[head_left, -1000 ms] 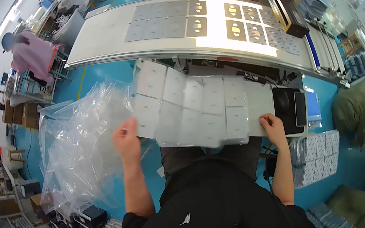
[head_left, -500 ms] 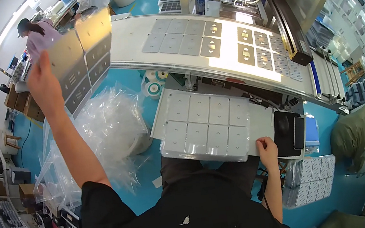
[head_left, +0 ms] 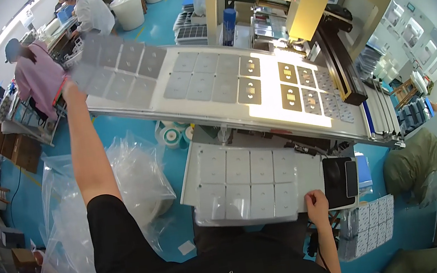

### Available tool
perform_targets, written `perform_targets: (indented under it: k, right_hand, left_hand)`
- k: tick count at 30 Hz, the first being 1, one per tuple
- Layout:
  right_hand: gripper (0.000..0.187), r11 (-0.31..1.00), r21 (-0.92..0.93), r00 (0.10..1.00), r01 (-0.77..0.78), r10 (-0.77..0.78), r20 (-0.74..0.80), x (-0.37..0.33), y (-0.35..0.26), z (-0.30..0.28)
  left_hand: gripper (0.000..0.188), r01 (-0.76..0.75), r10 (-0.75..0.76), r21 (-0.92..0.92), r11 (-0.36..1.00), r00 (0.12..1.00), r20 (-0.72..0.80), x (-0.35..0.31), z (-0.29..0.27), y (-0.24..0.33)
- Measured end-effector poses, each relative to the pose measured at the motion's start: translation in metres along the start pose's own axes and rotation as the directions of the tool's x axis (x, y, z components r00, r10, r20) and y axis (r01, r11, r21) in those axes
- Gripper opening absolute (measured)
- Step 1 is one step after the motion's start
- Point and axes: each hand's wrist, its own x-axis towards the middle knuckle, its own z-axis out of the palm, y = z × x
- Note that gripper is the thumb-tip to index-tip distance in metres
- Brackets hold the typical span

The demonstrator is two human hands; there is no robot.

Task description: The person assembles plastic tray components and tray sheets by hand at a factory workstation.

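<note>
Just now a grey card sheet [head_left: 132, 62], blurred and divided into rows of cards, is at the far left, over the left end of the long white counter [head_left: 183, 105]; whether it touches the surface, I cannot tell. The left hand [head_left: 72, 87] is clamped on its near left corner, the arm stretched out.

To the right of it on the counter lie plain grey cards [head_left: 200, 76], then dark cards [head_left: 289, 86] on a bright lit patch, below a machine arm [head_left: 338, 66].

Nearer, a stack of card sheets [head_left: 250, 182] in clear plastic rests on a white board [head_left: 310, 171] over the person's lap. At the board's right end, the right hand [head_left: 318, 207] has its fingers curled; whether they grip anything, I cannot tell. Just beside it are a black pad [head_left: 336, 199] and a phone [head_left: 351, 178].

Clear plastic bags [head_left: 129, 174] heap up on the left; a green sack [head_left: 415, 162] sits on the right.
</note>
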Motion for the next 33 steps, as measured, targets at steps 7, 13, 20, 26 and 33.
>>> perform_targets:
  k: [7, 13, 20, 26, 33]
  right_hand:
    - [0.01, 0.989, -0.097, 0.993, -0.114, 0.117, 0.027, 0.003, -0.007, -0.003]
    - [0.013, 0.977, -0.157, 0.987, -0.144, 0.152, 0.043, 0.011, -0.017, 0.0]
    - [0.014, 0.972, -0.185, 0.988, -0.144, 0.151, 0.021, 0.01, -0.015, -0.003]
    - [0.015, 0.972, -0.154, 0.982, -0.176, 0.184, 0.038, 0.016, -0.01, 0.005]
    - [0.017, 0.973, -0.136, 0.981, -0.186, 0.191, 0.03, 0.012, -0.015, 0.004]
  left_hand:
    - [0.031, 0.285, -0.164, -0.647, -0.708, 0.824, 0.542, -0.029, 0.143, 0.071]
    - [0.039, 0.274, -0.191, -0.701, -0.658, 0.841, 0.507, -0.028, 0.122, 0.083]
    - [0.07, 0.353, -0.482, -0.474, 0.806, 0.858, -0.18, -0.115, 0.058, 0.15]
    - [0.096, 0.282, -0.252, -0.132, 0.95, 0.946, 0.204, -0.179, 0.002, 0.154]
    - [0.091, 0.14, -0.082, -0.176, 0.974, 0.95, 0.3, -0.163, 0.008, 0.141]
